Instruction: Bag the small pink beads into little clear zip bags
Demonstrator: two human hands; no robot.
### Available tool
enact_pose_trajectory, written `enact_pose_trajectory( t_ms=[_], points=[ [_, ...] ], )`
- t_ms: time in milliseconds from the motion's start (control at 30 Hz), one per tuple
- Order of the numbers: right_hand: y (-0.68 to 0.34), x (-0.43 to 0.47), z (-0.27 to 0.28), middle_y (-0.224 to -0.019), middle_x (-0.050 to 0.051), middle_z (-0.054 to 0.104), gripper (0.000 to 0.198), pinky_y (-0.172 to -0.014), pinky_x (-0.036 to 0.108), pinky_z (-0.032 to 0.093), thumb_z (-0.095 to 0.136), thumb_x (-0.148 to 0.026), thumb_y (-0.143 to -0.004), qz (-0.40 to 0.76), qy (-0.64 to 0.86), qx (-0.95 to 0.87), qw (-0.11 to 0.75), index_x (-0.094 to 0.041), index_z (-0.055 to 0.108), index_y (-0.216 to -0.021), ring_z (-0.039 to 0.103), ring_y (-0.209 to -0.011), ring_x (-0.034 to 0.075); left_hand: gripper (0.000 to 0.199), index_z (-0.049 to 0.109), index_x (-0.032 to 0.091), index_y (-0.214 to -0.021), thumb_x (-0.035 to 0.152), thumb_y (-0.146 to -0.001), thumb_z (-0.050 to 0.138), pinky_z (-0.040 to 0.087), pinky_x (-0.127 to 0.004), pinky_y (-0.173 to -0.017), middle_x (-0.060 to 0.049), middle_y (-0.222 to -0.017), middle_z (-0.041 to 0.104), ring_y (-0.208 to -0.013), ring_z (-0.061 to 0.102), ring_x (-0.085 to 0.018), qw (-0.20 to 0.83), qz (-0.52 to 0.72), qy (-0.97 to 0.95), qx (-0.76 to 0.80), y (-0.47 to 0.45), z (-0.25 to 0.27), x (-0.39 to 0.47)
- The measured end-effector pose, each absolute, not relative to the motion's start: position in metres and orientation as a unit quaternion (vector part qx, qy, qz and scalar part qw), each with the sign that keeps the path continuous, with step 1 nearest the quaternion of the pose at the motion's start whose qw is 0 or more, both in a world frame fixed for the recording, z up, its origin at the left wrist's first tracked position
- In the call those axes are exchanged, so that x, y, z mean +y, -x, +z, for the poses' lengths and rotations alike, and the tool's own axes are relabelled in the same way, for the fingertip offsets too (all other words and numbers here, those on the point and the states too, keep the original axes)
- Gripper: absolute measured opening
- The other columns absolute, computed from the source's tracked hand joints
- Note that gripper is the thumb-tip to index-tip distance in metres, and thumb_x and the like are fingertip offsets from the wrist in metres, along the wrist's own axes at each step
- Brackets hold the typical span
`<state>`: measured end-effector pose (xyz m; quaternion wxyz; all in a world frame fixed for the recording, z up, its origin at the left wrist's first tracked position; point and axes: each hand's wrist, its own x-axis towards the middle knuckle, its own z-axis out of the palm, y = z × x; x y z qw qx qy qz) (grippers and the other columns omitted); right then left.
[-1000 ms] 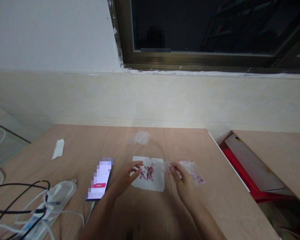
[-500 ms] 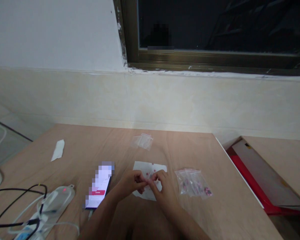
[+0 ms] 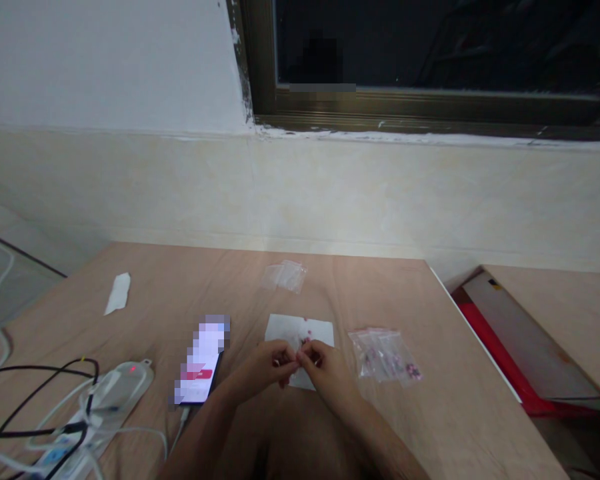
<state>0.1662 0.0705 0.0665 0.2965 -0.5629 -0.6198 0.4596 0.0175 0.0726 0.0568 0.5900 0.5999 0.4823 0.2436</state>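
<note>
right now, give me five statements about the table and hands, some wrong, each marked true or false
1. The left hand and right hand are close together at the white sheet. True.
2. A white cable runs from the near end of the phone. True.
3. The phone lies right of the sheet. False: it lies left of it.
4. Plastic bags lie right of the right hand. True.
5. The right hand holds the phone. False: the phone rests on the table.
</note>
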Motion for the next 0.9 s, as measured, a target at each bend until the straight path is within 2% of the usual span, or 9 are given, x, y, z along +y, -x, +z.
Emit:
enact_pose_trajectory(
  t_ms=[200, 367, 533, 767, 900],
  points=[
    [-0.168, 0.064, 0.056, -0.054, 0.001, 0.057, 0.02, -0.049, 0.022, 0.038, 0.054, -0.033, -0.066, 0.56, 0.514, -0.569, 0.314, -0.014, 0.057, -0.06, 0.051, -0.05, 0.011, 0.028, 0.047, 0.014, -0.058, 0.039, -0.068, 0.055, 0.035, -0.016, -0.035, 0.005, -0.051, 0.049, -0.04, 0.047, -0.006, 0.558, 0.241, -0.61, 0.509, -0.017, 0.056, 0.064],
    [-0.173, 0.065, 0.059, -0.051, 0.0, 0.056, 0.021, -0.046, 0.022, 0.038, 0.055, -0.033, -0.063, 0.627, 0.485, -0.525, 0.31, -0.014, 0.059, -0.057, 0.048, -0.043, 0.009, 0.027, 0.046, 0.014, -0.06, 0.038, -0.07, 0.055, 0.039, -0.018, -0.039, 0.005, -0.05, 0.049, -0.041, 0.05, -0.007, 0.629, 0.274, -0.56, 0.464, -0.015, 0.056, 0.059],
    [-0.169, 0.061, 0.067, -0.046, 0.0, 0.055, 0.018, -0.042, 0.02, 0.033, 0.053, -0.027, -0.063, 0.585, 0.521, -0.542, 0.305, -0.014, 0.057, -0.052, 0.045, -0.041, 0.008, 0.027, 0.045, 0.014, -0.057, 0.035, -0.072, 0.053, 0.038, -0.017, -0.038, 0.005, -0.046, 0.048, -0.038, 0.047, -0.006, 0.588, 0.301, -0.567, 0.492, -0.017, 0.057, 0.056],
    [-0.176, 0.062, 0.066, -0.042, -0.002, 0.05, 0.014, -0.039, 0.019, 0.03, 0.048, -0.016, -0.061, 0.482, 0.601, -0.566, 0.293, -0.015, 0.049, -0.047, 0.042, -0.039, 0.007, 0.021, 0.036, 0.018, -0.055, 0.027, -0.07, 0.048, 0.034, -0.015, -0.033, 0.009, -0.043, 0.038, -0.034, 0.042, -0.005, 0.513, 0.343, -0.545, 0.568, -0.014, 0.056, 0.061],
    [-0.17, 0.065, 0.065, -0.048, -0.002, 0.051, 0.009, -0.036, 0.017, 0.031, 0.048, -0.02, -0.064, 0.459, 0.595, -0.587, 0.303, -0.016, 0.05, -0.057, 0.044, -0.041, 0.007, 0.017, 0.039, 0.017, -0.056, 0.024, -0.07, 0.047, 0.031, -0.015, -0.035, 0.007, -0.047, 0.039, -0.039, 0.04, -0.006, 0.491, 0.307, -0.61, 0.541, -0.025, 0.067, 0.06]
  ],
)
